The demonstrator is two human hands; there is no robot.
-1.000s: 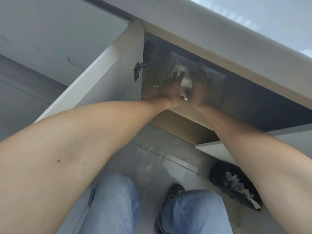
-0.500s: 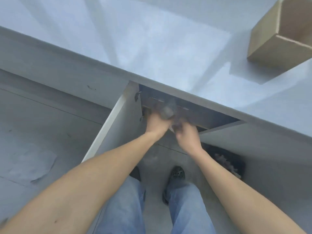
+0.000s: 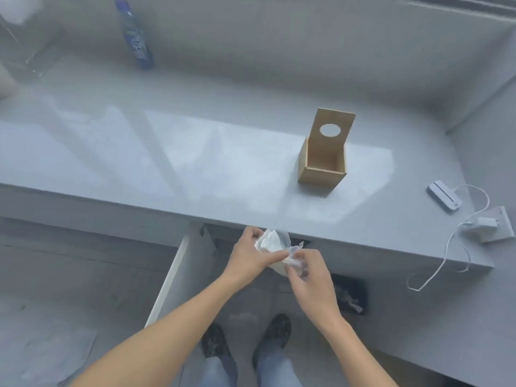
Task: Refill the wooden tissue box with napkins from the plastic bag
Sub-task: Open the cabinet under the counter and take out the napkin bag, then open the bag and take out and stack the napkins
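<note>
The wooden tissue box (image 3: 322,166) stands on the grey counter (image 3: 167,163) with its lid tipped up, a round hole in the lid. Its inside looks bare. A clear plastic bag (image 3: 275,243) with white napkins inside is held just in front of the counter's edge, below and left of the box. My left hand (image 3: 250,254) grips the bag's left side. My right hand (image 3: 308,270) pinches the crumpled plastic at its lower right.
A white cabinet door (image 3: 178,272) stands open below the counter, left of my hands. A blue bottle (image 3: 136,37) stands at the back left. A white charger, cable (image 3: 458,241) and small white device (image 3: 444,195) lie at the right. My feet are on the floor below.
Both hands have drawn the bag out of the cabinet and up to counter-edge height. My view has risen from the cabinet's inside to the counter top and the box.
</note>
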